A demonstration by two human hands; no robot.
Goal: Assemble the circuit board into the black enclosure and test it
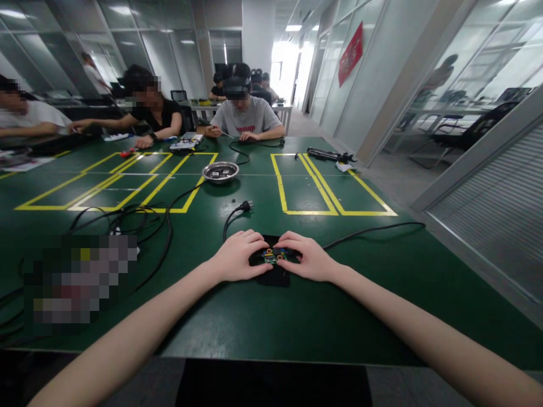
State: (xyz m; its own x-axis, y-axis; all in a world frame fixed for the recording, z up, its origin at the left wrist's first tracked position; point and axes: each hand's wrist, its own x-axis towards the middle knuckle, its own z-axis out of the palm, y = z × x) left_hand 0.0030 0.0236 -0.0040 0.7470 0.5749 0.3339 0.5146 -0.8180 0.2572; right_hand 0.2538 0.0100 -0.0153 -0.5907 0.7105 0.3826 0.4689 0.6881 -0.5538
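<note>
In front of me on the green table, a small circuit board (275,256) with yellow-ringed coils and blue parts sits at a black casing or pad (274,278). I cannot tell how the two are joined. From the left side, my left hand (238,257) is closed on the board, thumb at its near edge and fingers at its far edge. My right hand (313,259) grips the opposite side the same way. Fingers hide both ends of the board. Just beyond my left hand lies a black power plug (245,206) on its cord.
A metal bowl (220,172) holding small metal parts stands farther back. Black cables (142,210) tangle at left beside a blurred-out object (80,282). Yellow tape (309,213) marks rectangles. A black folded stand (331,154) lies at far right. Several people sit around the table.
</note>
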